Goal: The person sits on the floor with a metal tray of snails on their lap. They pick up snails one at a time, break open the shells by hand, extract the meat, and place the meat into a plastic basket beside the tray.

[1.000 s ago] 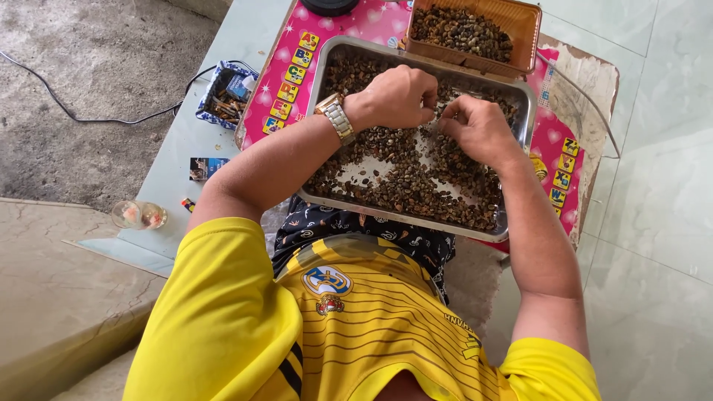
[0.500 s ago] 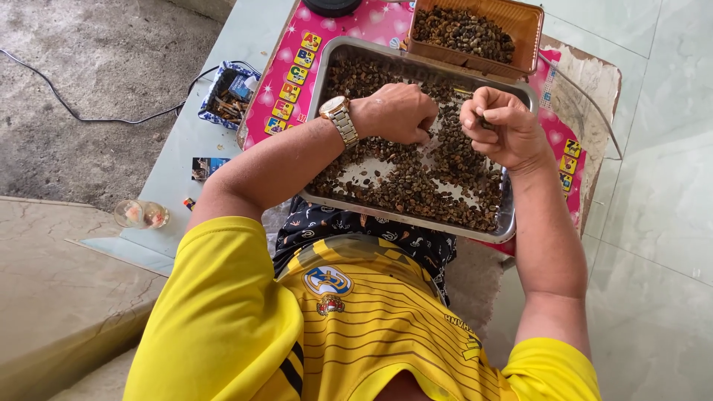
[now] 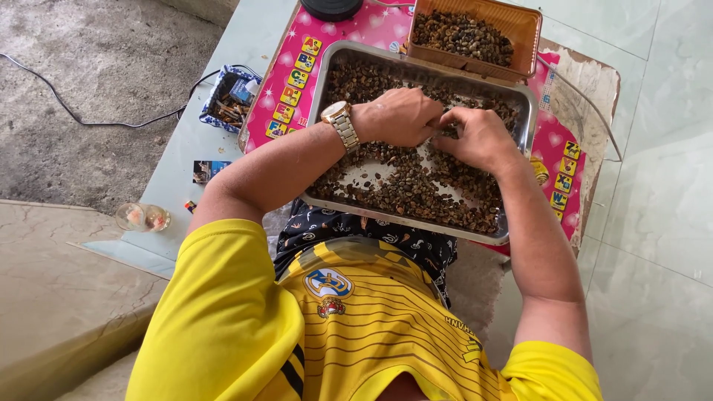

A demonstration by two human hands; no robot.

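Since half a second ago the right hand (image 3: 481,138) has come down from its raised fist and now lies on the beans beside the left hand (image 3: 399,116). Both hands rest knuckles-up at the middle of the metal tray (image 3: 520,100), nearly touching, fingers curled down into the brown beans (image 3: 416,186); whether either pinches a bean cannot be told.

In the head view, the tray sits on a pink mat (image 3: 356,30) with a column of small yellow picture squares (image 3: 291,95) along its 9 o'clock edge and more of them at 3 o'clock. An orange plastic basket (image 3: 531,30) holding more beans touches the tray's far rim at 1 o'clock. At 10 o'clock a small blue-patterned dish (image 3: 220,93) holds odds and ends, with a black cable (image 3: 67,104) running away from it. A small flat blue-and-dark packet (image 3: 209,171) lies at 9 o'clock, and a small glass (image 3: 142,217) stands at 8 o'clock near the table edge.

The tray's near rim is close over the person's lap; bare pale table (image 3: 178,148) is open on the 9 o'clock side. A gold wristwatch (image 3: 340,122) sits on the left wrist.
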